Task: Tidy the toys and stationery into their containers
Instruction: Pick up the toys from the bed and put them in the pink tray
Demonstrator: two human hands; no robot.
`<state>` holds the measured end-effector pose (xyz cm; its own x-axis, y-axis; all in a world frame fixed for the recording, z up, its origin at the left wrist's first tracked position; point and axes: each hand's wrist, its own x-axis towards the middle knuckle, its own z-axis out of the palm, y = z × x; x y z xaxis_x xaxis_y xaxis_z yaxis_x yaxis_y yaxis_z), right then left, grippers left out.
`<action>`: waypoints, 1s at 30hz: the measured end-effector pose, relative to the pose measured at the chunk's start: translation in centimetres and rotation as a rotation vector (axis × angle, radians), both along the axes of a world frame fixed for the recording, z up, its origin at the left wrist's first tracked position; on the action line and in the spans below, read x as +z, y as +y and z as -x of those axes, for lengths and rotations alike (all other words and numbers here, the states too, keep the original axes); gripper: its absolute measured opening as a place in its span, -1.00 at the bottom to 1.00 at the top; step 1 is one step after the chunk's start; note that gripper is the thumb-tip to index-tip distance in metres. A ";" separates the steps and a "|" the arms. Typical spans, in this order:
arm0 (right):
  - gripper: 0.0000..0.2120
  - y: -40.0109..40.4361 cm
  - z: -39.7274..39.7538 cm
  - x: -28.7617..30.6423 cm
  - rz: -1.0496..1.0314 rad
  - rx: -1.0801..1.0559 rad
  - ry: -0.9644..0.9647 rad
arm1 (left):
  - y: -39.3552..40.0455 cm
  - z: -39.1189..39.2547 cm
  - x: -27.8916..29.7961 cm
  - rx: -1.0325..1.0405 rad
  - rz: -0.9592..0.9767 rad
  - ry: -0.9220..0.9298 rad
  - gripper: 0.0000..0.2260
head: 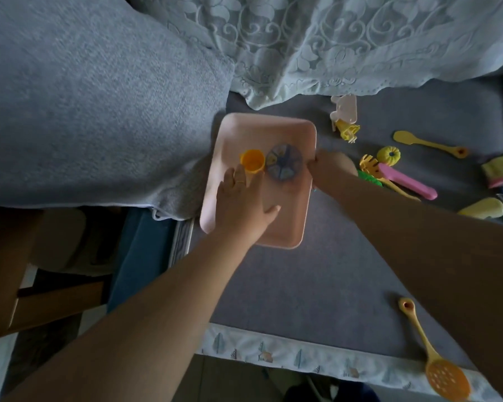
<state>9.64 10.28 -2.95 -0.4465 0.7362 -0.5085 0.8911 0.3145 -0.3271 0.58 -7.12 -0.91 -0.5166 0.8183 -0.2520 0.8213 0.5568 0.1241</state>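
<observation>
A pink tray lies on the grey bed sheet. Inside it stand an orange toy cup and a round blue-grey disc with coloured segments, side by side. My left hand lies flat in the tray with its thumb spread, fingertips touching the near side of the cup. My right hand grips the tray's right rim next to the disc.
Toys lie right of the tray: a pink and yellow toy, yellow spoon, yellow pumpkin, pink spatula, yellow fork. An orange slotted spoon lies near the bed's front edge. A grey blanket crowds the tray's left side.
</observation>
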 end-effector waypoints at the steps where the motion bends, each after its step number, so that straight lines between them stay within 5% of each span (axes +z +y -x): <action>1: -0.74 0.8 0.4 0.0 -0.015 0.005 0.016 | 0.6 0.1 0.0 -0.006 -0.014 0.000 -0.31; 12: -0.75 3.8 -3.9 -0.7 -0.156 0.032 0.058 | 8.5 -2.8 -1.3 -0.156 -0.053 0.086 -0.38; 15: -0.84 4.2 -6.3 -1.2 -0.192 0.029 0.075 | 10.1 -4.9 -1.5 -0.170 -0.129 0.063 -0.64; 19: -0.60 4.4 -9.3 -1.5 -0.169 0.183 -0.018 | 11.4 -6.9 -2.0 -0.325 -0.171 0.187 -0.85; 22: -0.51 4.5 -10.4 -2.0 -0.183 0.205 -0.040 | 11.8 -7.6 -1.8 -0.401 -0.092 0.226 -0.72; 30: -0.49 5.4 -13.0 -2.6 -0.114 0.101 -0.045 | 13.2 -8.5 -4.3 -0.304 0.051 0.345 -0.74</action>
